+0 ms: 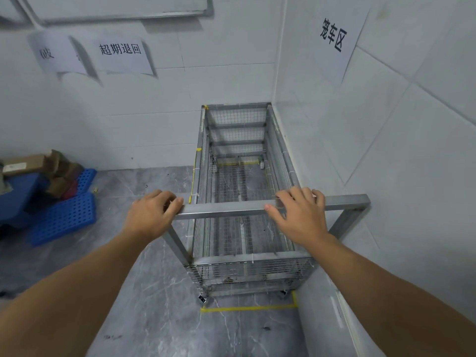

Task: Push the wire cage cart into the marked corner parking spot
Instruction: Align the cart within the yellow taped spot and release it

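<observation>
Left fingers (171,202) curled over the left end of the handle bar (226,209), clasping it; right fingers (298,195) spread and laid loosely across the bar's top, thumb along its near face, no firm clasp. Left hand (152,212) and right hand (301,217) sit apart on the bar, presumably to steer evenly; cage cart (239,124) stands on the floor (159,292) in the room's corner, close along the wall (386,150), inside the yellow tape (247,308) marking its bay.

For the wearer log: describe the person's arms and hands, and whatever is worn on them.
Both arms are bare to the frame's edge, with no sleeve in view. The left hand and right hand wear no gloves. No ring, watch, wristband or marking shows on either.
</observation>
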Available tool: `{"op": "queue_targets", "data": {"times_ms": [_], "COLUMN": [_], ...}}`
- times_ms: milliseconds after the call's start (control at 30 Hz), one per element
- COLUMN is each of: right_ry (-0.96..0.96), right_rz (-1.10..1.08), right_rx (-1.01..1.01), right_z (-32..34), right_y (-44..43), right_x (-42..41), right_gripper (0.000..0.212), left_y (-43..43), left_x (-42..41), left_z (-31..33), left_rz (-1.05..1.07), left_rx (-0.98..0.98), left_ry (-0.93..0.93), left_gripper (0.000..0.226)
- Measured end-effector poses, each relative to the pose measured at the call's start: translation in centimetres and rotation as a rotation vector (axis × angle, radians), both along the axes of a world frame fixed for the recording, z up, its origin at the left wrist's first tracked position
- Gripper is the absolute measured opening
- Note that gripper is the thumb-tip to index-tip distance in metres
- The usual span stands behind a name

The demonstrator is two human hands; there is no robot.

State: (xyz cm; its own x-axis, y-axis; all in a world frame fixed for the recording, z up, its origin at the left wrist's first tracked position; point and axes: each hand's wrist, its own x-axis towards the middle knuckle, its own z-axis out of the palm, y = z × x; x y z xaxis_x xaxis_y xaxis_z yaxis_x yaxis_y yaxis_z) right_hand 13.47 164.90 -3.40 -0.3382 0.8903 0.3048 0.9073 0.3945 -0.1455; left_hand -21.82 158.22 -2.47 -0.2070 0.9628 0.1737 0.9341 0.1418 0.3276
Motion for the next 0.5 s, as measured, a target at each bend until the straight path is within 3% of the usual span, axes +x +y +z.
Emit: {"op": "queue_targets", "data": {"times_ms": [133,300,500], "right_ry": [0.050,0.073,0.060], "right_rz": [-0.118,-0.175,-0.199], "right_rx": [0.037,0.160,0.159], "right_z": [-0.2,-1.3,-1.1], "right_y": [0.6,1.5,1.8], "right_x": [-1.0,-0.7,-0.6], "right_gripper": [0.050,0.042,0.042], "left_y": [1.0,1.5,1.7], "left_x": [-0.1,-0.2,0.2], "left_z": [-0.8,-1.5,-1.8], "left_rz": [-0.034,-0.199,-0.182], "left_rx": [0.087,0.263,0.319], "left_ry": [-0.105,-0.040,-0.094], "left_gripper": [0.041,0.038,0.037]}}
